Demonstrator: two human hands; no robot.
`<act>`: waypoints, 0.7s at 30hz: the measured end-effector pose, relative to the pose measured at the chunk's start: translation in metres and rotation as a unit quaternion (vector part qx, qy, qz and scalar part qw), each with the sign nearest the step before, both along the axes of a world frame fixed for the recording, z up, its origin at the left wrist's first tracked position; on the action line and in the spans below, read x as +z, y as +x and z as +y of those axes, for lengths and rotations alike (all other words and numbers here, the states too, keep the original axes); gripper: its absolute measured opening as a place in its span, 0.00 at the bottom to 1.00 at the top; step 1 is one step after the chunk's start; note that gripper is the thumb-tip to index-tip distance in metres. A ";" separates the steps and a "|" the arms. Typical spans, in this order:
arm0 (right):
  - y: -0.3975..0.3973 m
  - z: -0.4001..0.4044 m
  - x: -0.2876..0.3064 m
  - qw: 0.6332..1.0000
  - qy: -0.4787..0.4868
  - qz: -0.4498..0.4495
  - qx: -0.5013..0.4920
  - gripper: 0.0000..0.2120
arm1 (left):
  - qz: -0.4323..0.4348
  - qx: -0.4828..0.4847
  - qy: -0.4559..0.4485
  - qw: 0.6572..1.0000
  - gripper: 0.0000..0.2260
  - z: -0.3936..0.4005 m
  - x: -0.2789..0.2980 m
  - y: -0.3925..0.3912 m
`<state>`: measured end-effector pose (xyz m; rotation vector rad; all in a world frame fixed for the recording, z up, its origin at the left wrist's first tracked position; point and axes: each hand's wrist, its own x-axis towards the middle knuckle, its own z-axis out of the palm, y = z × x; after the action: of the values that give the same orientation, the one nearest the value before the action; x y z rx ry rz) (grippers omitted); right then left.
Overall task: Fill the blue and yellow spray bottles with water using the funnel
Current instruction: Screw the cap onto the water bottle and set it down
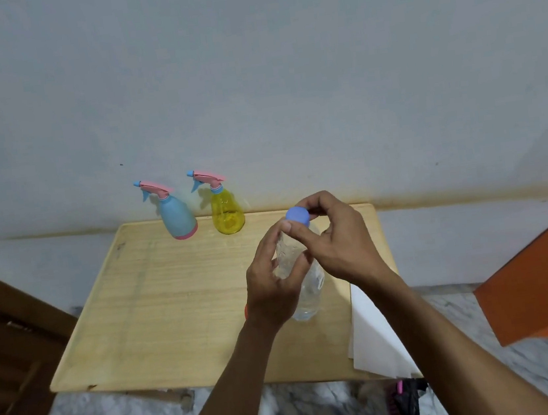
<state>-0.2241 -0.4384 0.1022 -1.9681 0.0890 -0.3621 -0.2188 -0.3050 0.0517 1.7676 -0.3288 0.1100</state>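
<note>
We see a wooden desk [161, 310] against the wall, its left half bare, white paper [375, 339] overhanging its right front edge. Left hand [271, 283] grips a clear water bottle [310, 289] near the desk's right side; right hand [336, 244] pinches its blue cap [297, 216]. Blue spray bottle [175, 216] and yellow spray bottle [226, 209] stand at the back edge, well apart from both hands (no readable labels).

The light wooden desk [161, 310] carries a blue spray bottle [177, 217] and a yellow spray bottle [227, 213] side by side at its far edge, and white paper [373, 340] overhanging its near right corner.
</note>
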 end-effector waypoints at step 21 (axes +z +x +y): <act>0.005 -0.010 -0.004 0.998 0.050 0.006 0.045 0.10 | -0.005 0.004 -0.010 1.000 0.25 -0.001 -0.005 0.003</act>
<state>-0.2188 -0.4489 0.0979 -1.8682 0.0253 -0.2813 -0.2155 -0.3063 0.0463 1.7488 -0.3268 0.1268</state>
